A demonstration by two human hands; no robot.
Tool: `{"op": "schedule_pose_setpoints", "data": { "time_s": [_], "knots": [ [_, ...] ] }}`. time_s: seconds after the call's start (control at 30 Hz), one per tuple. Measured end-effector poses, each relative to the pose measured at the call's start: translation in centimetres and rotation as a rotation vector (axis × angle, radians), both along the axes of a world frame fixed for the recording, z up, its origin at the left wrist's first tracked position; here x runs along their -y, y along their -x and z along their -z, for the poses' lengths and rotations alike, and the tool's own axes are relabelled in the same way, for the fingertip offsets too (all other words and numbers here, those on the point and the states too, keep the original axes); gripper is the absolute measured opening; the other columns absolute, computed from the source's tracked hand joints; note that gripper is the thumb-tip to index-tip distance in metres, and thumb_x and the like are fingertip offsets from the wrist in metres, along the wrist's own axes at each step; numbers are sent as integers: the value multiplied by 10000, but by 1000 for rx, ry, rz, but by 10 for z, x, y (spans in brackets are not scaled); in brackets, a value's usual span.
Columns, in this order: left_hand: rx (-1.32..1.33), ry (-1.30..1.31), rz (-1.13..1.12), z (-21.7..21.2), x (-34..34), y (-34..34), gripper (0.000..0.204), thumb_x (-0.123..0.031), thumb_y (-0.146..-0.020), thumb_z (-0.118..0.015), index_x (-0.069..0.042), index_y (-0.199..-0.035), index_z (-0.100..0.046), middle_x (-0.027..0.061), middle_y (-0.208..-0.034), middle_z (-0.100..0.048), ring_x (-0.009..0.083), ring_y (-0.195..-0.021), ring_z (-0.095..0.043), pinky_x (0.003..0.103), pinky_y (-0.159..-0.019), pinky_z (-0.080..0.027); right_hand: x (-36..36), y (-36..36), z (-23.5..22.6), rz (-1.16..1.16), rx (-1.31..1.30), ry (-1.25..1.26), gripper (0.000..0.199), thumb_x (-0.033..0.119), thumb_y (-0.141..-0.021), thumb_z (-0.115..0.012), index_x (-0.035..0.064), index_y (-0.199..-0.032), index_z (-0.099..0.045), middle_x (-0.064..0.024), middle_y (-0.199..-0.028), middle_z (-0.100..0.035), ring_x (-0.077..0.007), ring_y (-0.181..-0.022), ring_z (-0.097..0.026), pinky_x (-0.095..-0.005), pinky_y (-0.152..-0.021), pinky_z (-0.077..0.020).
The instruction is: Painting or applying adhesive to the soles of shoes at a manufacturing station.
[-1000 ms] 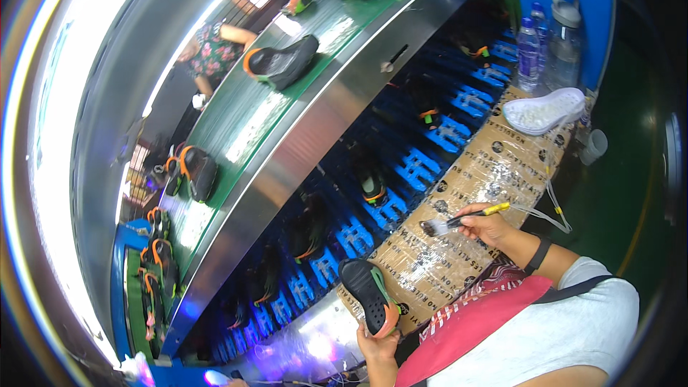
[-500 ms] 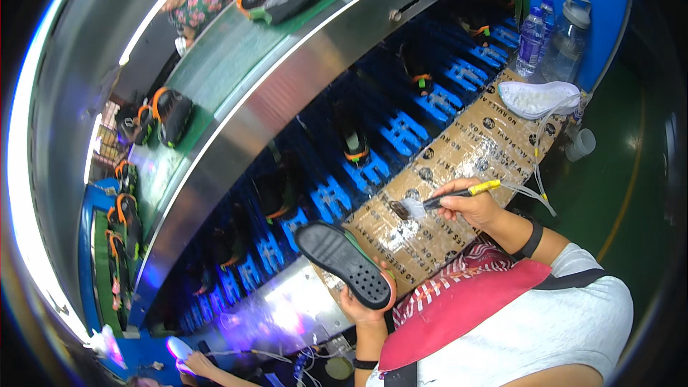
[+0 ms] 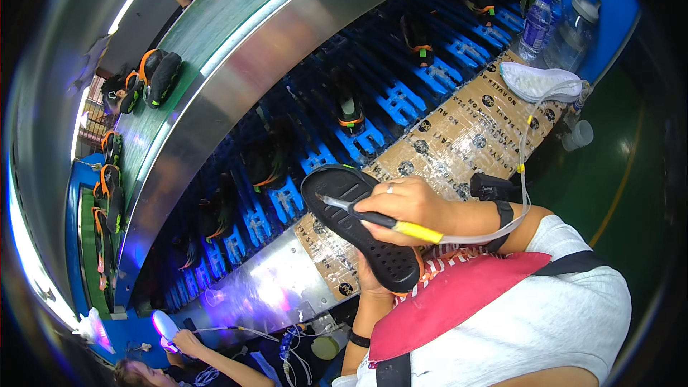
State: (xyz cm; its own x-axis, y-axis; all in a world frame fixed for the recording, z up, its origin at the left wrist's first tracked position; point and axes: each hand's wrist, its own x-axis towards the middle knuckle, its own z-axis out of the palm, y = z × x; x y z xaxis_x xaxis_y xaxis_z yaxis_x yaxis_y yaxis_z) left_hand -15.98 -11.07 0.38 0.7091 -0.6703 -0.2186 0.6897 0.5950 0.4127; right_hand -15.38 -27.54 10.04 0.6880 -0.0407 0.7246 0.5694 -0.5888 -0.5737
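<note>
My left hand [image 3: 370, 276] grips a black shoe sole [image 3: 390, 259] from beneath, near its heel end. The sole is tilted, with its wide end up and to the left. Small holes dot the heel, shallow grooves run across the front, and orange shows along the heel edge. My right hand [image 3: 410, 204] is closed around a brush [image 3: 418, 232] with a black and yellow handle. Its light tip lies over the grooved front part and seems to touch it. A thin clear tube runs from the handle's end past my right wrist.
A cardboard-covered ledge [image 3: 459, 140] lies beyond my hands, with a white shoe-shaped dish [image 3: 537, 84] and water bottles [image 3: 534, 27] at its far right. Blue racks [image 3: 403, 102] carry dark shoes. Shoes ride a green conveyor [image 3: 208, 50]. A co-worker's hand [image 3: 188, 344] holds a white shoe, lower left.
My right hand has brought the brush left from the cardboard onto the sole. The sole has moved slightly up and right in my left hand. Shoes on the conveyor have shifted in view.
</note>
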Motion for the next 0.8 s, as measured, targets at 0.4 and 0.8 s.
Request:
{"op": "schedule_pose_setpoints", "data": {
  "time_s": [0.4, 0.8],
  "knots": [
    [-35, -46, -4, -5, -8, -5, 623, -547, -819, -468, -81, -1231, -425, 112, -1201, -486, 256, -1098, -489, 403, -932, -398, -19, 0, 4, -349, 73, 2, 201, 129, -664, -647, 38, -831, -583, -88, -674, -550, -242, -620, -577, -327, -539, -466],
    [18, -44, -34, -3, -18, -13, 610, -549, -819, -463, -77, -1205, -443, 122, -1186, -493, 257, -1081, -502, 407, -913, -413, -20, 10, 11, -332, 39, -64, 195, 152, -680, -652, 54, -841, -602, -72, -682, -551, -234, -598, -569, -320, -538, -463]
  ]
}}
